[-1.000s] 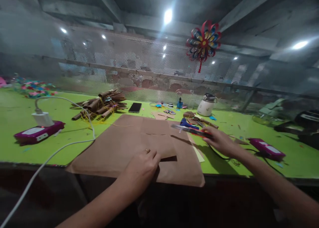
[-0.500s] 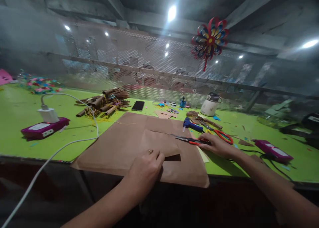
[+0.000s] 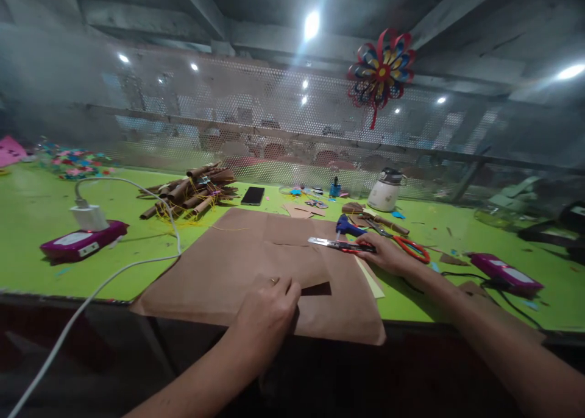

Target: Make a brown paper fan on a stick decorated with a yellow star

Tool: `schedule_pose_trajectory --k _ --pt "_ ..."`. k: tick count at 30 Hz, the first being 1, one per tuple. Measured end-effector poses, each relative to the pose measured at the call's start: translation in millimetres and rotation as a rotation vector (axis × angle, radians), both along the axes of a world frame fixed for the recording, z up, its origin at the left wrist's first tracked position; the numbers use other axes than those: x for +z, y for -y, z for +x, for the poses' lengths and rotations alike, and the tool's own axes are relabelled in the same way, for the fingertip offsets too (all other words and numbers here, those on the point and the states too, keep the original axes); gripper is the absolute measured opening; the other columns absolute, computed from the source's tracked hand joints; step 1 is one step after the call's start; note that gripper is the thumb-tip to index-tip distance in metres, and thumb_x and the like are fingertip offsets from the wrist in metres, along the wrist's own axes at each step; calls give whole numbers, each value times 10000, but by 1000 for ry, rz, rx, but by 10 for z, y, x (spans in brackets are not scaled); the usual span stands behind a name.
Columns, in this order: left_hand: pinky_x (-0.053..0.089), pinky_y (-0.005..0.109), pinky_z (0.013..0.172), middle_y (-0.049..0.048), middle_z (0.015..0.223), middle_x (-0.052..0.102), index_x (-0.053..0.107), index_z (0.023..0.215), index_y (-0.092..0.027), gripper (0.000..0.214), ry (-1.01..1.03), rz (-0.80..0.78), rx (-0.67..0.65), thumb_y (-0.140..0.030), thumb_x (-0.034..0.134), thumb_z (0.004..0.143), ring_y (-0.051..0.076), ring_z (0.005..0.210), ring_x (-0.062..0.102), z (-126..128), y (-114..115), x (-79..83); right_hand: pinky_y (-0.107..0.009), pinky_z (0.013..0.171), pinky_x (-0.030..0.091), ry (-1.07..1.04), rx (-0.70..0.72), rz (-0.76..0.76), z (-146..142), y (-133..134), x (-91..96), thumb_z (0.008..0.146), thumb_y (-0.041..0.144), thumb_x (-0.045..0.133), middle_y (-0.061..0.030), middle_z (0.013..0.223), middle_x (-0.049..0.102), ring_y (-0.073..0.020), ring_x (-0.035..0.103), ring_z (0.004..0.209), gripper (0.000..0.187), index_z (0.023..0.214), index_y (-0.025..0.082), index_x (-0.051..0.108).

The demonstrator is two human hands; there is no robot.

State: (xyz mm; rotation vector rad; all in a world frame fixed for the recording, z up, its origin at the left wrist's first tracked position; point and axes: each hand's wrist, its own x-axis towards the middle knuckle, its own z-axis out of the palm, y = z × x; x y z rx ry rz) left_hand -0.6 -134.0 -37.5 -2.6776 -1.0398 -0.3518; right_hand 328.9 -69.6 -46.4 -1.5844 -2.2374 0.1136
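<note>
My left hand (image 3: 269,305) is closed on the near edge of a small brown paper piece (image 3: 292,262), whose right corner is lifted and casts a shadow. Under it a large brown paper sheet (image 3: 205,272) covers the front of the table. In my right hand (image 3: 379,252) is a black and red box cutter (image 3: 340,245), its silver end pointing left over the paper. Just behind that hand lie a blue glue gun (image 3: 350,227) and orange-handled scissors (image 3: 411,248).
On the green table (image 3: 36,205) are a bundle of brown paper rolls (image 3: 192,189), a phone (image 3: 253,195) and a white flask (image 3: 386,191). Purple power strips stand left (image 3: 82,241) and right (image 3: 505,273). A white cable (image 3: 132,264) crosses the left side.
My right hand has raised the box cutter slightly and shifted it left, turning its silver end into view. My left hand stays on the small paper piece.
</note>
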Motion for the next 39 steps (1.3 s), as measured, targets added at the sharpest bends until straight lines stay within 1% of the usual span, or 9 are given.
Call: schedule_pose_trajectory --k 4,8,12,16,21,27,30,34,39 --pt "465 296 552 66 780 589 539 803 -146 209 3 -4 68 12 412 752 188 646 549 10 27 4 -345 770 454 -27 30 -32 -6 93 38 826 377 538 -92 993 630 -234 580 900 262 1007 200 605" --pt "460 282 534 63 762 585 545 798 -141 226 4 -13 83 24 400 744 182 639 548 15 42 -14 -350 770 460 -52 41 -94 18 170 117 827 448 533 -81 990 640 -234 582 893 306 1001 210 614" --pt "450 272 525 73 799 598 569 799 -139 213 27 -8 37 10 421 761 175 645 550 3 35 -34 -382 809 458 -49 31 -117 73 115 165 818 512 522 -95 1039 635 -255 571 949 381 1015 201 621" --pt "451 284 555 79 760 595 589 720 -139 185 50 35 -9 -83 452 831 175 654 556 0 19 -47 -388 808 459 -59 26 -119 143 67 137 806 508 534 -93 1029 646 -258 580 943 386 1012 198 634" --pt "455 313 582 84 708 591 604 668 -140 238 30 23 -23 -171 469 862 197 662 563 31 -64 -37 -361 780 461 -81 29 -138 197 140 105 792 521 542 -83 994 658 -248 596 905 402 1003 196 648" --pt "452 335 629 95 754 590 618 730 -142 205 27 3 -28 -148 455 854 215 706 552 64 -148 -52 -316 763 458 -132 142 -266 -6 325 203 807 512 544 -65 971 652 -221 589 888 383 1007 200 642" --pt "445 330 642 96 782 588 618 770 -153 208 59 -11 -27 -171 433 865 211 716 548 68 -209 -21 -315 762 458 -118 174 -268 -132 471 229 821 501 536 -75 973 641 -218 583 881 384 1034 197 633" --pt "431 311 657 96 789 600 635 805 -158 290 55 -90 -81 -229 373 906 206 747 555 73 -364 72 -309 723 459 -72 173 -250 -208 727 232 845 479 514 -80 951 631 -213 576 848 352 1041 209 628" --pt "413 254 637 76 835 638 649 943 -165 338 123 -341 -150 -264 327 928 152 691 568 85 -557 100 -327 777 461 -53 198 -203 -226 872 213 880 434 476 -95 1008 606 -219 569 894 354 1135 227 607"
